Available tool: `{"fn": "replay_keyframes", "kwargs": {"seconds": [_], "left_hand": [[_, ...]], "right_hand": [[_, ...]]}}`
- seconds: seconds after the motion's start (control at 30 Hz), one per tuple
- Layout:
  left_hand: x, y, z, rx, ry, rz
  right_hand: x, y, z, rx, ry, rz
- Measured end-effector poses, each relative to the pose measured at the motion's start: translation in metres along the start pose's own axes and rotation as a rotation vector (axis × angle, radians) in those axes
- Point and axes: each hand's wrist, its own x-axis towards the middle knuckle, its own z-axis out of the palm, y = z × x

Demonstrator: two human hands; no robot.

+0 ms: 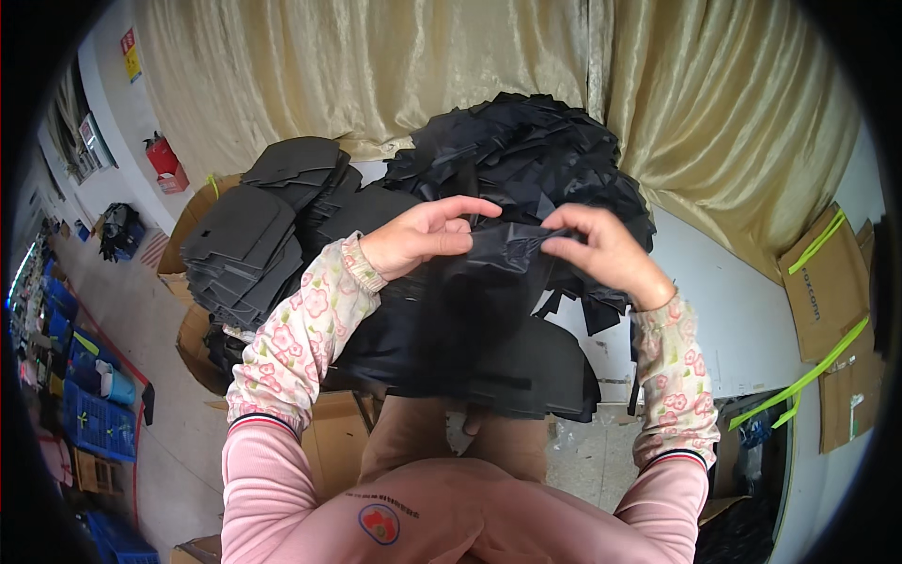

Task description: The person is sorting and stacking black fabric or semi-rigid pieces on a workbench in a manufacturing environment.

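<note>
Over the near side of the table I hold up a thin, shiny black sheet (503, 249), creased at its top edge; its lower part hangs down dark and blurred. My right hand (606, 249) pinches its right corner between thumb and fingers. At the left edge, my left hand (423, 235) has thumb and curled fingers closed on the sheet, with the index finger stretched out above. Beneath the sheet lie dark grey flat panels (554, 367) with rounded corners. Just beyond my hands rises a large heap of black pieces (526, 141).
Stacks of dark grey panels (240, 230) stand at the left beside cardboard boxes (193, 343). A white table (695, 301) extends right. Gold curtains (714, 103) hang behind. Flattened cardboard (827, 291) with yellow-green straps leans at the right. Blue crates (99, 418) sit on the floor far left.
</note>
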Motion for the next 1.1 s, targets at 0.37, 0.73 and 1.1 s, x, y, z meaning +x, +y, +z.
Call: {"fn": "replay_keyframes", "kwargs": {"seconds": [0.37,0.73,1.1], "left_hand": [[0.02,0.007,0.02,0.131,-0.266,-0.087],[-0.028,-0.035,-0.052,0.127,-0.319,-0.455],[-0.104,-0.069,-0.066,1.114,0.522,-0.172]], "right_hand": [[0.006,-0.101,0.0,-1.006,-0.007,-0.493],[-0.018,-0.038,-0.064,-1.113,0.249,-0.246],[-0.077,0.038,-0.033,-0.846,0.333,-0.092]]}}
